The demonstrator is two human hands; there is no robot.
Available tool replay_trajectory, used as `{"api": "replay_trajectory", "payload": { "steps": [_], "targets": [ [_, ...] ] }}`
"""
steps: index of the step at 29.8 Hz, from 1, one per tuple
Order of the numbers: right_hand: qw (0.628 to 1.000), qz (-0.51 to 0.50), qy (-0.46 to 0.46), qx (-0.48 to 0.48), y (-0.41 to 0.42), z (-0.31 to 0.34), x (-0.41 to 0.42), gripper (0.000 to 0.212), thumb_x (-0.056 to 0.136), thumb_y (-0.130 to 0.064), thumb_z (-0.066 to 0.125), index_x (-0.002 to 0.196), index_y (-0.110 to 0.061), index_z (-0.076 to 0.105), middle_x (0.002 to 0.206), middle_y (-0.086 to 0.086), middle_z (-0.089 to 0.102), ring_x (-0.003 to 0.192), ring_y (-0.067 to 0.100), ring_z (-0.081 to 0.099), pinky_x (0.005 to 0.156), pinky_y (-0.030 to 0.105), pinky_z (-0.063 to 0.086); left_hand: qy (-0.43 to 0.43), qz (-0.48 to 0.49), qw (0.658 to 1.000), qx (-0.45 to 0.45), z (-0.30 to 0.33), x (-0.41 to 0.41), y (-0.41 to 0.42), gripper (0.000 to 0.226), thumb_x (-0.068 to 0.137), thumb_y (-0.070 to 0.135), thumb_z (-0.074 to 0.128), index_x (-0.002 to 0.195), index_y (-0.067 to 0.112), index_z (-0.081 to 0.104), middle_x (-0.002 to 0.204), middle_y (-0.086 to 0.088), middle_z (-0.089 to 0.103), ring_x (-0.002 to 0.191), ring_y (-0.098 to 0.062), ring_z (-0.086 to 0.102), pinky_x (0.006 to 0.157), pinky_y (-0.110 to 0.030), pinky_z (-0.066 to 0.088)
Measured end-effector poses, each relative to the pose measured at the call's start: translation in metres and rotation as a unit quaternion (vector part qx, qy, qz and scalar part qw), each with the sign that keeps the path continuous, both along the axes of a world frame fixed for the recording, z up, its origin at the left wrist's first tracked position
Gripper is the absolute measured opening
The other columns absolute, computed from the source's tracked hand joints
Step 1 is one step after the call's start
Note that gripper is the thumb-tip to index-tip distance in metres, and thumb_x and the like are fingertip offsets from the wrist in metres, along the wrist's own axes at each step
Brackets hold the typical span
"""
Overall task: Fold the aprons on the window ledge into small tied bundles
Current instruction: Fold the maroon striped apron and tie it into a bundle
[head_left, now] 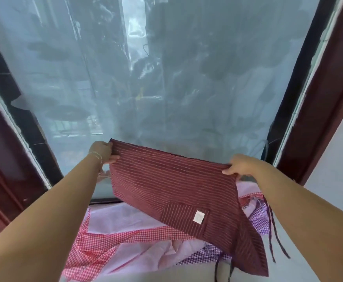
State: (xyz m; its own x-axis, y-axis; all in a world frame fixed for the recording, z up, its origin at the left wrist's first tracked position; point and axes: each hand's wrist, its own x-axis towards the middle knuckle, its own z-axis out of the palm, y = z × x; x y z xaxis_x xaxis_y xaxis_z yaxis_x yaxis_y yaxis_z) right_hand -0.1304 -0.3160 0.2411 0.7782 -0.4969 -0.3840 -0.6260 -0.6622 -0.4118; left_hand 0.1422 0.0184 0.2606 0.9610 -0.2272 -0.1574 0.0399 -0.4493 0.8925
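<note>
Both bare arms reach forward, raised above the window ledge [301, 241]. The left hand [102, 152] pinches the striped apron [166, 186] at its far left corner. The right hand [241, 164] pinches the right corner, fingers curled.

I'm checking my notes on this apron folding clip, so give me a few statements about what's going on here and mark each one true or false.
1. Both hands hold the dark red striped apron up by its top edge. True.
2. The left hand hangs idle. False: it grips a corner.
3. The striped apron's pocket carries a white label. True.
4. The ledge holds only one apron. False: a red checked apron and a purple checked apron lie beneath.
</note>
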Motion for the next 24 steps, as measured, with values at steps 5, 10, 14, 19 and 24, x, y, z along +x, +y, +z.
{"api": "replay_trajectory", "payload": {
  "steps": [5, 10, 14, 19, 24],
  "targets": [
    [0.894, -0.152, -0.325, -0.268, 0.017, -0.010, 0.012, 0.030, 0.100, -0.035, 0.044, 0.098, -0.016, 0.067, 0.095, 0.006, 0.065, 0.089, 0.027, 0.059, 0.065, 0.032, 0.039, -0.031, 0.063, 0.979, -0.192, -0.021, -0.015, -0.003, 0.024, 0.093, -0.001, 0.040, 0.076, 0.012, 0.051, 0.078, -0.002, 0.058, 0.080, -0.017, 0.055, 0.065, -0.017, 0.048],
    [0.914, -0.071, -0.336, -0.217, 0.023, -0.034, 0.013, 0.025, 0.095, -0.032, 0.056, 0.102, -0.013, 0.069, 0.096, 0.009, 0.067, 0.089, 0.030, 0.061, 0.070, 0.036, 0.048, 0.045, 0.102, 0.944, -0.310, -0.050, -0.017, 0.014, 0.021, 0.097, 0.008, 0.036, 0.092, 0.008, 0.056, 0.088, -0.005, 0.061, 0.096, -0.026, 0.062, 0.081, -0.032, 0.052],
    [0.992, 0.084, -0.069, -0.058, 0.041, -0.086, -0.001, 0.020, 0.088, -0.029, 0.067, 0.100, -0.014, 0.072, 0.091, -0.006, 0.065, 0.081, 0.018, 0.062, 0.070, 0.029, 0.044, 0.108, 0.107, 0.973, -0.175, -0.120, -0.029, 0.056, 0.018, 0.097, 0.023, 0.042, 0.084, 0.019, 0.054, 0.087, 0.000, 0.059, 0.078, -0.014, 0.058, 0.068, -0.027, 0.049],
    [0.994, 0.085, 0.060, 0.039, 0.080, -0.192, -0.022, 0.015, 0.089, -0.020, 0.065, 0.100, -0.013, 0.072, 0.092, 0.006, 0.072, 0.089, 0.025, 0.067, 0.073, 0.030, 0.046, 0.184, 0.055, 0.980, 0.045, -0.216, -0.045, 0.110, 0.023, 0.103, 0.030, 0.036, 0.104, 0.014, 0.051, 0.125, -0.019, 0.056, 0.101, -0.026, 0.053, 0.097, -0.047, 0.046],
    [0.984, 0.100, 0.141, 0.049, 0.118, -0.262, -0.038, 0.022, 0.092, -0.018, 0.058, 0.111, -0.022, 0.069, 0.102, -0.003, 0.065, 0.094, 0.018, 0.060, 0.075, 0.025, 0.042, 0.276, 0.090, 0.952, 0.100, -0.258, -0.081, 0.134, 0.046, 0.104, 0.030, 0.033, 0.119, -0.008, 0.053, 0.109, -0.028, 0.061, 0.099, -0.044, 0.062, 0.085, -0.049, 0.051]
  ]
}}
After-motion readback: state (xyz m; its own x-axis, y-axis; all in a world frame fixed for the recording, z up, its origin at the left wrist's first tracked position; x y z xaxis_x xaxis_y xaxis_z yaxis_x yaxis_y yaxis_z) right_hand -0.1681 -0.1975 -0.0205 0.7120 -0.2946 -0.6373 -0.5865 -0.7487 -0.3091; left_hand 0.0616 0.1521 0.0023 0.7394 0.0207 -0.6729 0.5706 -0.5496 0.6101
